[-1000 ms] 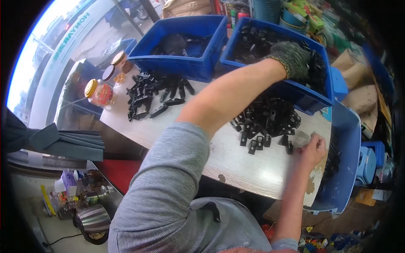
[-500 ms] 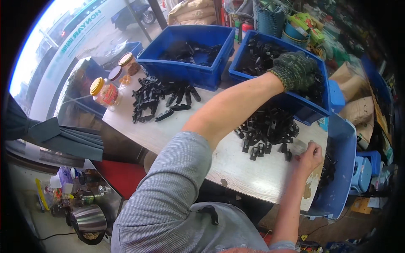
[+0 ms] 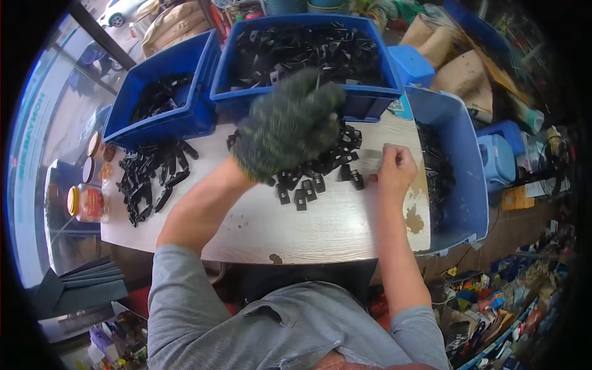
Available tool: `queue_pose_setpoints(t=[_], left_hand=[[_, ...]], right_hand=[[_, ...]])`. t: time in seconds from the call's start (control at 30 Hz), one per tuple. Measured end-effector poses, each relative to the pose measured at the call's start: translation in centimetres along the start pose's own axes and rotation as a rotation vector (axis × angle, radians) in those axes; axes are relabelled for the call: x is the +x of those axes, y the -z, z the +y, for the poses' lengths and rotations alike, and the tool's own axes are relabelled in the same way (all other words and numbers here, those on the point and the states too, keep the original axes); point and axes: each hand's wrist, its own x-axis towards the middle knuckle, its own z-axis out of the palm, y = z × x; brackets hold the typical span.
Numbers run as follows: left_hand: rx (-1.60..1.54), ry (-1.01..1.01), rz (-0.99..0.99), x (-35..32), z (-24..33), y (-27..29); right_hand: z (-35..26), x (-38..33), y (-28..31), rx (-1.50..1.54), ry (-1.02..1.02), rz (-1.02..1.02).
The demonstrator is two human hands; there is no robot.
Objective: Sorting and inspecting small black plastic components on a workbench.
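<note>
My left hand (image 3: 287, 126), in a dark green knitted glove, hovers over a pile of small black plastic clip-like parts (image 3: 308, 188) on the table. Its fingers are smeared by motion, and whether anything is in them cannot be made out. Behind it stands a blue bin (image 3: 370, 102) heaped with similar black parts. Bare and curled, my right hand (image 3: 398, 168) rests on the tabletop to the right of the pile. Its fingers are closed, and what they hold, if anything, is hidden.
A second blue bin (image 3: 154, 126) with black parts stands at the far left, and a heap of longer black parts (image 3: 148, 179) lies before it. Lidded jars (image 3: 87, 203) line the table's left edge. A large blue tub (image 3: 472, 179) of black parts stands against the right edge.
My gloved left hand has come out of the heaped bin and moved left and nearer, over the pile. The view has turned to the right. My right hand stays on the table, still curled.
</note>
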Motion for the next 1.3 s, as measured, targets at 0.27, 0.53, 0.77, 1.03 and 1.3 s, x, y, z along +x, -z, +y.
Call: queue_pose_setpoints(t=[0.27, 0.53, 0.77, 1.03, 1.3], left_hand=[[0.285, 0.038, -0.220, -4.5, 0.4, -1.3], [0.391, 0.083, -0.165, -4.4, 0.6, -1.3], [0.299, 0.042, -0.038, -5.3, -1.4, -0.2], [0.284, 0.215, 0.060, 1.3, -5.4, 3.4], [0.805, 0.393, -0.505, 6.0, -11.8, 0.5]], right_hand=[[-0.1, -0.2, -0.3, 0.002, 0.023, -0.020], [-0.4, -0.4, -0.5, 0.019, 0.014, -0.016], [0.1, -0.3, -0.5, -0.009, 0.018, -0.031], [-0.2, -0.3, 0.0, -0.044, 0.014, -0.039], [-0.3, -0.3, -0.3, -0.075, 0.009, -0.037]])
